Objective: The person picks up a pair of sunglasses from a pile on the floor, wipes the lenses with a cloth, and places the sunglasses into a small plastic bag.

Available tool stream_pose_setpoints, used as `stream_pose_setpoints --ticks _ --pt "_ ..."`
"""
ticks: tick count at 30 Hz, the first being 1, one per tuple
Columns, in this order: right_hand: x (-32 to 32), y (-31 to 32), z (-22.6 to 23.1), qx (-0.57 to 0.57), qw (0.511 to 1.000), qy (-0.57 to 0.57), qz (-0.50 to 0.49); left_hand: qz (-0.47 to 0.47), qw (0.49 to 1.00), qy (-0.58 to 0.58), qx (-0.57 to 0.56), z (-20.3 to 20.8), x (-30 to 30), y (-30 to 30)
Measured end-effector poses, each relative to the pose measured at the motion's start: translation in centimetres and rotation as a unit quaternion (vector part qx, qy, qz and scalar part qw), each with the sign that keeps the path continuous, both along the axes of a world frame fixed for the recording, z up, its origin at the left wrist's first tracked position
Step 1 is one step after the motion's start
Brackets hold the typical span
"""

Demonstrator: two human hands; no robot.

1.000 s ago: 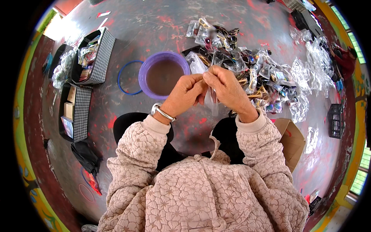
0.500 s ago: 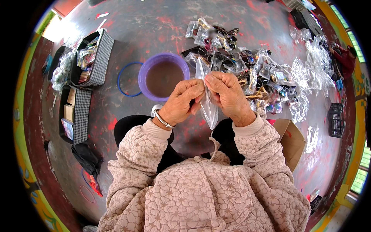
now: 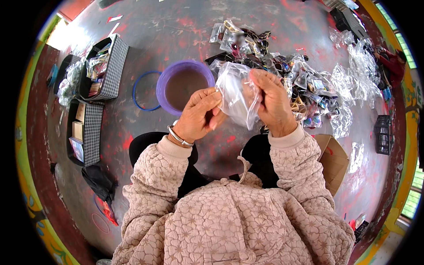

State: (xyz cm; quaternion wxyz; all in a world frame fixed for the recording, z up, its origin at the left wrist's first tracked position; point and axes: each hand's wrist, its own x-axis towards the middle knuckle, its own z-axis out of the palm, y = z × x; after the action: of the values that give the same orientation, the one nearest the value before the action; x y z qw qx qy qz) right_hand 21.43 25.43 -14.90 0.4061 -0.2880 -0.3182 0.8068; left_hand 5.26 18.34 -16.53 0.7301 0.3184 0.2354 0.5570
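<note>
While both hands hold it up near the middle of the frame, the clear plastic bag (image 3: 238,95) bulges loosely and seems to have nothing in it. The left hand (image 3: 201,112) pinches its left edge between thumb and fingertips, and the right hand (image 3: 274,101) grips the upper right side; just how those right fingertips sit is hard to tell through the shine.

Judging by its creases and sheen, the bag should be almost weightless, limp and rather slippery, with layers that may cling to each other. It would likely bear crumpling, yet a hard tug or a fingernail could stretch or split it. The edges look the best place to hold, pinched from opposite sides, since the middle would only cave in.

Around it, the purple basin (image 3: 162,88) of brownish liquid stands just left of centre, near the left hand, so a dangling corner could get wet there. A blue hoop (image 3: 134,93) lies beside the basin. Beyond the bag, toward the upper right, spreads a heap of sunglasses (image 3: 287,66), many in clear wrappers, which could snag thin plastic; loose clear plastic sheets (image 3: 360,66) lie farther right. A cardboard box (image 3: 334,163) sits right of the right sleeve (image 3: 293,163), and checked bins (image 3: 115,66) line the left side.
</note>
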Motion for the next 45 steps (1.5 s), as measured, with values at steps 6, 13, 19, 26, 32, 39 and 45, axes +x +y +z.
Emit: stream_pose_setpoints --ticks 6,13,19,26,32,39,45 --pt "1.4 1.0 0.9 0.147 0.983 -0.084 0.067 0.003 0.994 0.105 0.033 -0.6 -0.4 0.1" --pt "2.1 2.0 0.5 0.524 0.696 -0.475 -0.124 0.015 0.961 0.273 0.032 -0.6 -0.3 0.1" --pt "2.5 2.3 0.1 0.489 0.746 -0.444 -0.087 0.047 0.954 0.297 0.017 -1.3 -0.4 0.5" --pt "3.6 2.5 1.8 0.321 0.927 -0.193 -0.027 0.045 0.983 0.173 0.04 -1.8 -2.3 1.6" --pt "4.7 1.6 2.8 0.166 0.98 0.104 -0.016 0.057 0.878 0.417 0.228 -0.5 -1.3 2.7" --pt "2.7 0.1 1.6 0.079 0.985 0.146 -0.047 -0.178 0.93 0.269 0.177 -1.0 1.0 2.5" --pt "2.8 1.3 1.7 0.066 0.995 0.073 -0.03 -0.198 0.941 0.275 -0.009 -2.4 0.6 1.3"
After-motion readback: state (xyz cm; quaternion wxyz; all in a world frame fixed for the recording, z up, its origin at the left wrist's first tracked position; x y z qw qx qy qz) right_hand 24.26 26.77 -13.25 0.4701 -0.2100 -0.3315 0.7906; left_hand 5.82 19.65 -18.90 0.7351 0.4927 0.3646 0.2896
